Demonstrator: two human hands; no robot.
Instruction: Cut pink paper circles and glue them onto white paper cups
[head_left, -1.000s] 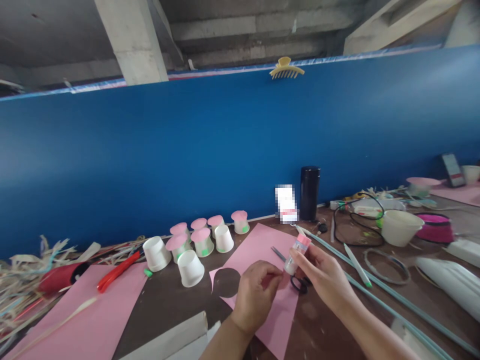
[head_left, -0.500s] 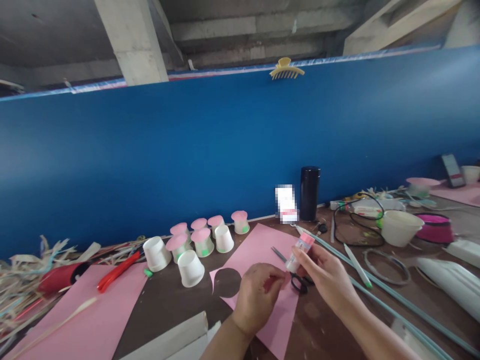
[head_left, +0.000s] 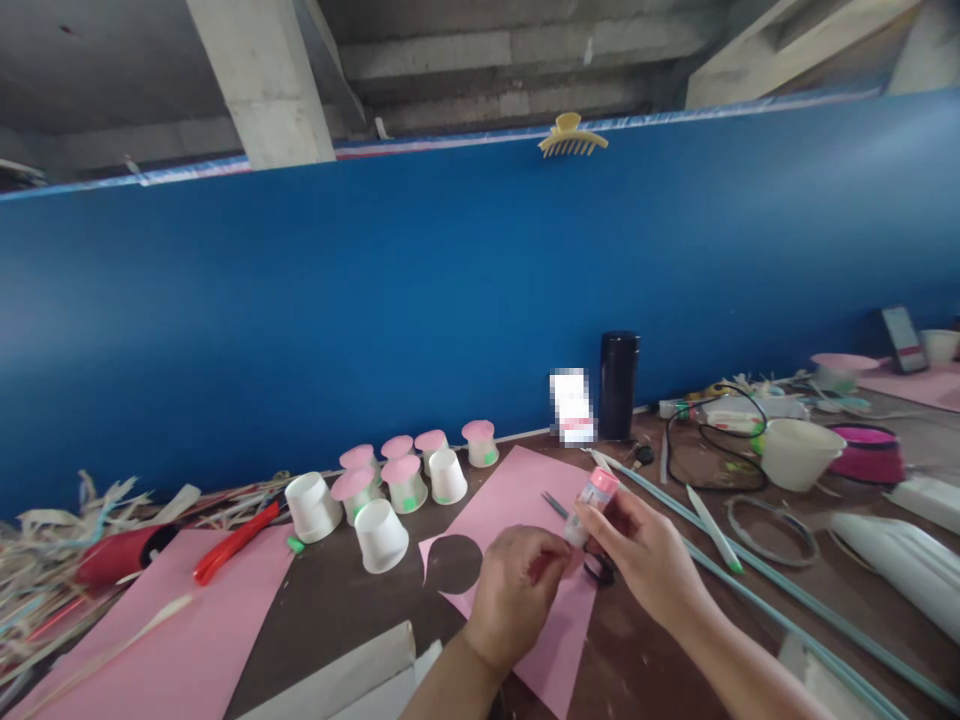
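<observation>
My right hand (head_left: 649,545) grips a glue stick (head_left: 592,505) with a white labelled body and a pink end pointing up and away. Close to its lower end, my left hand (head_left: 517,585) is closed in a pinch. What those fingers hold, if anything, blends with the pink behind them. Under both hands lies a pink paper sheet (head_left: 517,490) with a round hole cut near its left edge. Black-handled scissors (head_left: 598,568) rest on the sheet, partly hidden by my right hand. White paper cups (head_left: 382,537) stand upside down to the left, several topped with pink paper discs (head_left: 401,470).
A dark bottle (head_left: 619,388) and a blurred-out phone (head_left: 572,407) stand against the blue partition (head_left: 450,250). At left are another pink sheet (head_left: 202,640), a red-handled tool (head_left: 236,545) and paper strips. Pale blue rods (head_left: 810,610) and a white tub (head_left: 801,453) lie to the right.
My right hand has shifted slightly left with the glue stick, bringing its lower end closer to my left fingers. The left hand stays almost in place.
</observation>
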